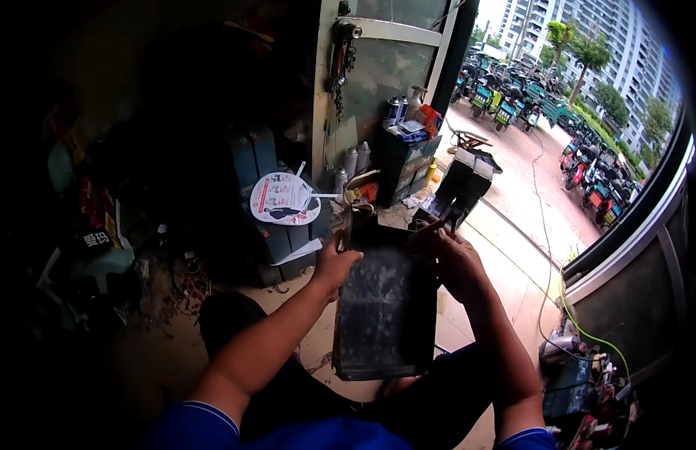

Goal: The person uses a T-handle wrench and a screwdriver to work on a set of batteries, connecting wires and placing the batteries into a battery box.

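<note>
A scuffed black rectangular plastic case point(385, 315) stands tilted between my knees, its broad worn face toward me. My left hand point(335, 268) grips the upper left edge, thumb lying along the face and fingers wrapped behind the side. At the upper right corner is my right hand point(456, 262), its fingers bent and pinched together. Something thin and dark shows at those fingertips, too small and shaded to name. Just beyond the right hand stands an open black box point(462, 180) with its flaps up.
Round white paper fans point(285, 199) lie on stacked dark battery blocks to the left. Spray cans point(351, 161) stand by the glass door point(385, 82). A cable point(544, 300) runs across the doorway; parked scooters point(505, 112) fill the area outside. Clutter sits at lower right.
</note>
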`<action>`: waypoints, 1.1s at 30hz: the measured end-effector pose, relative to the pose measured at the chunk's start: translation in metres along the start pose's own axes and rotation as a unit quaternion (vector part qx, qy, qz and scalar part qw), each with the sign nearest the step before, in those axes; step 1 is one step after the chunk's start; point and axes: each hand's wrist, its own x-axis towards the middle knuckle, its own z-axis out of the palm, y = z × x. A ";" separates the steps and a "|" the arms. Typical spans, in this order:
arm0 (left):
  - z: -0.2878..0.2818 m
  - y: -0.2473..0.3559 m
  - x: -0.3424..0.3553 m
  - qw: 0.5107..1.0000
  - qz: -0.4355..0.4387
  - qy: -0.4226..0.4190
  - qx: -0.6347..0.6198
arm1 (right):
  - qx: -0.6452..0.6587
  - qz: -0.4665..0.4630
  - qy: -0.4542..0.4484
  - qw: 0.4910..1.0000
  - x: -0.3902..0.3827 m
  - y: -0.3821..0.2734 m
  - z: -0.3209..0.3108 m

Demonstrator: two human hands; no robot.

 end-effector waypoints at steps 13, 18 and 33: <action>0.010 0.000 -0.005 0.997 0.075 0.004 0.001 | 0.003 0.204 -0.096 0.974 0.012 0.040 0.026; 0.006 -0.006 -0.004 0.993 0.114 0.010 0.001 | 0.064 0.167 -0.141 0.974 -0.006 0.021 0.043; 0.029 -0.011 -0.008 0.987 0.128 0.075 0.055 | -0.676 -0.207 0.148 0.692 0.028 0.078 0.060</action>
